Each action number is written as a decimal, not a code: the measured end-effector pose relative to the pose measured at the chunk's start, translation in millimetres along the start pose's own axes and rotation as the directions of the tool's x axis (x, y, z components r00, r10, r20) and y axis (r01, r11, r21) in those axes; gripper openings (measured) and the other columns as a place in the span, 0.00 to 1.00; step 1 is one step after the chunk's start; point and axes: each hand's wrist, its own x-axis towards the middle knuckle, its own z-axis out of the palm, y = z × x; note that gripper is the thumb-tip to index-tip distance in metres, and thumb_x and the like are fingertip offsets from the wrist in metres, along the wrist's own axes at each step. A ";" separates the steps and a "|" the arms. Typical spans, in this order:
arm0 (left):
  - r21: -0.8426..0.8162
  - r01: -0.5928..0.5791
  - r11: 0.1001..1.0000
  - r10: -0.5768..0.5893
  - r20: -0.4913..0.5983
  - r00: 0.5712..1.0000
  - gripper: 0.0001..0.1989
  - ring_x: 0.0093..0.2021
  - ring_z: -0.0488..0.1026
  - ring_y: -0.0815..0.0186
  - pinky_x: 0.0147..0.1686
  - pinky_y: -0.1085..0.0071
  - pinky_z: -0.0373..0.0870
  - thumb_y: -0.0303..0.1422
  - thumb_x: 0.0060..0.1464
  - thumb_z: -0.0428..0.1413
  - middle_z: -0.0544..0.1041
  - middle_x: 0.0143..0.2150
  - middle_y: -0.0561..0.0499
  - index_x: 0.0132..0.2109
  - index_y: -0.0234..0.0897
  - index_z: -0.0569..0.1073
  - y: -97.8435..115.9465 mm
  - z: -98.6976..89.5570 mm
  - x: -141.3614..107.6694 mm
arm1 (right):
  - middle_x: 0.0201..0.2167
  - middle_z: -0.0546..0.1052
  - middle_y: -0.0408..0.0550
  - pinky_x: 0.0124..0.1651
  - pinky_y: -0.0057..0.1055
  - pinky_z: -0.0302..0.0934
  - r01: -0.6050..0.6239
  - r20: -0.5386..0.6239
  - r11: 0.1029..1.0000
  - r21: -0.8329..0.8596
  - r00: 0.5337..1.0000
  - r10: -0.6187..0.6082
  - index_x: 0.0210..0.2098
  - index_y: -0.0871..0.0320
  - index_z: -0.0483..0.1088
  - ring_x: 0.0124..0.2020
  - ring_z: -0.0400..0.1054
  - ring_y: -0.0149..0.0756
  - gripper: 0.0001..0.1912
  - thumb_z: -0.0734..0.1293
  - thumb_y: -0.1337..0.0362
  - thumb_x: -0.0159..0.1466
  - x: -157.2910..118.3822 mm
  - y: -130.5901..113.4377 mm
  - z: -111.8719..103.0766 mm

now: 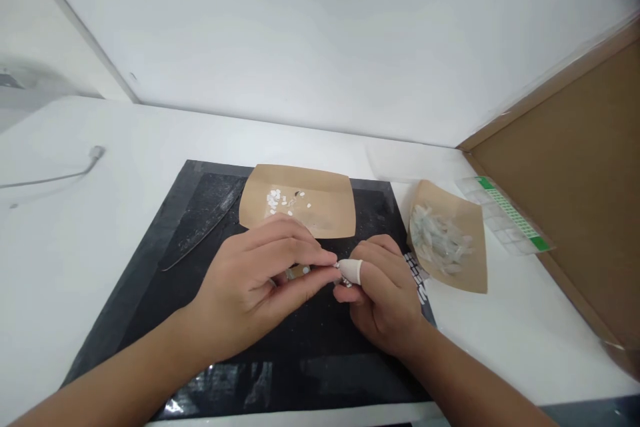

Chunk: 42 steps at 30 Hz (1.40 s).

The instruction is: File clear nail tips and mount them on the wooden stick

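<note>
My left hand (270, 273) reaches in from the left with thumb and fingers pinched together, a tiny white bit showing at the tips. Facing it, my right hand (387, 287) is closed in a pinch, a white finger cot (350, 271) on its index finger. Between the fingertips of both hands shows a small cluster of white, shiny bits (345, 281); its kind is too small and covered to tell. Both hands are above a black mat (280, 373). Beyond them, a brown paper tray (320, 193) holds loose small white pieces (274, 199).
Right of the mat, another brown paper tray (475, 267) holds translucent strips (440, 240). Beside it lies a clear compartment case (510, 213) with green markings. Small white pieces (415, 273) line the mat's right edge. A cable (55, 179) lies at left; cardboard (575, 180) stands at right.
</note>
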 end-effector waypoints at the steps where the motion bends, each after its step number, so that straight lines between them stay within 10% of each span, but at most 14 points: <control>1: -0.001 0.011 1.000 -0.011 -0.004 1.000 0.06 0.41 0.79 0.64 0.31 0.74 0.77 0.26 0.59 0.65 0.81 0.38 0.49 0.43 0.39 0.80 0.7 0.0 -0.3 | 0.22 0.62 0.40 0.34 0.34 0.46 -0.002 -0.007 1.000 -0.007 1.000 0.002 0.28 0.57 0.61 0.25 0.53 0.30 0.22 0.57 0.56 0.78 -0.1 0.2 -0.2; 12: 0.007 0.099 0.995 -0.099 -0.044 0.994 0.08 0.40 0.80 0.64 0.19 0.80 0.74 0.23 0.56 0.62 0.81 0.40 0.48 0.40 0.41 0.79 3.2 6.0 -3.5 | 0.22 0.62 0.40 0.35 0.34 0.48 0.014 0.028 0.996 -0.087 1.000 -0.012 0.27 0.57 0.62 0.26 0.52 0.31 0.22 0.57 0.57 0.78 0.2 -2.9 -1.0; 42: 0.220 0.009 0.976 0.002 -0.047 0.999 0.07 0.43 0.77 0.63 0.34 0.74 0.79 0.20 0.54 0.60 0.78 0.38 0.47 0.36 0.37 0.74 6.6 3.2 -3.2 | 0.24 0.63 0.40 0.34 0.35 0.45 -0.058 0.136 0.998 0.018 0.989 0.056 0.29 0.56 0.59 0.26 0.53 0.31 0.20 0.56 0.60 0.78 -2.0 -9.0 3.4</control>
